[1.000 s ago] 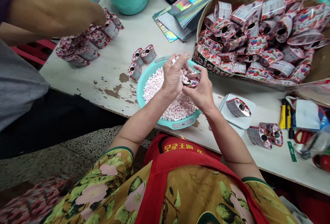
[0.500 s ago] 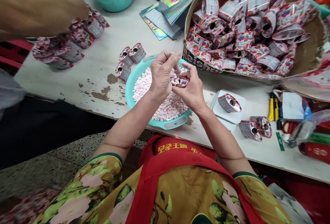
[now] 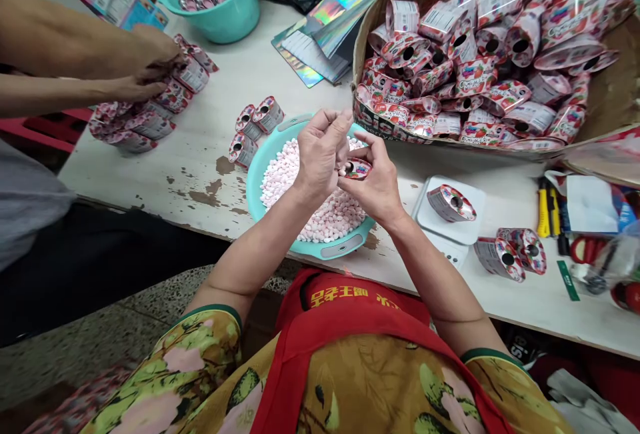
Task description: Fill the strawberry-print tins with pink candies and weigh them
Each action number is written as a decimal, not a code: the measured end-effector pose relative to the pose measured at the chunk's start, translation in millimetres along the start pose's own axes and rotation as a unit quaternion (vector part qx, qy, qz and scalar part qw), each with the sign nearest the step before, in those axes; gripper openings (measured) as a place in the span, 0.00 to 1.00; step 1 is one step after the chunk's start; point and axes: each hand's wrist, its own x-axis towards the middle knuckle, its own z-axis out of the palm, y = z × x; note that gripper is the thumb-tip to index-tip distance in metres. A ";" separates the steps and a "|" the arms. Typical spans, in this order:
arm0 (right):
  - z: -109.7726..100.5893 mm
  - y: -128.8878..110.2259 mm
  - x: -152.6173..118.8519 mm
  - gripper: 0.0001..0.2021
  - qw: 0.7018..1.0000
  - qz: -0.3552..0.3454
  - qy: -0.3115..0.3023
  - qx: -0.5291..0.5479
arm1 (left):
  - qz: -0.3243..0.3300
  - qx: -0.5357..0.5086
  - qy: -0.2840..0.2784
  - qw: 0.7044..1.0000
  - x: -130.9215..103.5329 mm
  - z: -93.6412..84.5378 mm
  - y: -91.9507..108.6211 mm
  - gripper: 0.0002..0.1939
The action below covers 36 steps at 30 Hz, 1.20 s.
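Pale-pink rounded pellets look fewer at the left hand than half a second ago; its loosely curled grip holds a probably dwindling handful. Above the turquoise plastic basin, the right hand pinches the red-and-white oval container.

Over there the pellets are looking matt, the plastic basin smooth, the boxed packets are shining glossily.

1. Near the worktop's front edge, a teal basin holds pale pieces.
2. Above it, the right hand grips a printed container; the left hand curls beside it.
3. Towards the back edge, a cardboard box holds similar containers.
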 end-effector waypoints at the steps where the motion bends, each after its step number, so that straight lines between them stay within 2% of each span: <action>1: -0.5 1.2 -0.2 0.35 1.000 0.000 0.001 0.007 | -0.008 0.000 0.002 1.000 0.8 -0.4 1.0 0.18; 7: -1.5 10.4 -1.7 0.32 0.998 -0.004 0.008 0.069 | -0.017 -0.007 -0.002 1.000 3.4 2.1 4.4 0.17; 19: 0.1 11.7 -4.0 0.32 0.995 0.003 -0.018 0.096 | 0.012 0.020 0.014 1.000 -3.6 10.8 -2.9 0.19; 23: -1.6 11.5 -7.4 0.33 0.991 0.003 -0.029 0.131 | -0.007 0.019 -0.004 1.000 -0.1 5.4 9.7 0.19; 26: -23.3 11.1 -24.7 0.34 0.989 0.029 -0.016 0.141 | -0.024 0.010 -0.006 1.000 11.4 -6.2 23.0 0.19; 28: -51.5 13.5 -45.4 0.33 0.992 0.046 0.029 0.115 | -0.050 0.019 -0.007 0.999 21.0 -10.7 19.8 0.20; 29: -68.9 15.9 -57.5 0.32 0.992 0.050 0.072 0.085 | -0.066 0.037 -0.022 0.997 24.2 -9.4 12.0 0.20; 30: -87.6 19.2 -69.8 0.30 0.989 0.051 0.134 0.043 | -0.078 0.066 -0.055 0.993 25.2 -4.8 0.0 0.19; 32: -126.1 27.7 -92.1 0.27 0.954 0.042 0.289 -0.064 | -0.066 0.155 -0.181 0.969 19.3 15.0 -33.5 0.15; 33: -144.4 32.8 -100.8 0.26 0.925 0.036 0.362 -0.112 | -0.039 0.206 -0.259 0.943 12.9 29.9 -52.6 0.13; 34: -161.0 38.3 -107.5 0.24 0.894 0.031 0.422 -0.147 | -0.004 0.262 -0.336 0.905 5.1 47.0 -71.1 0.11; 36: -186.7 50.9 -114.5 0.23 0.850 0.033 0.495 -0.177 | 0.070 0.376 -0.433 0.816 -9.5 82.8 -101.7 0.13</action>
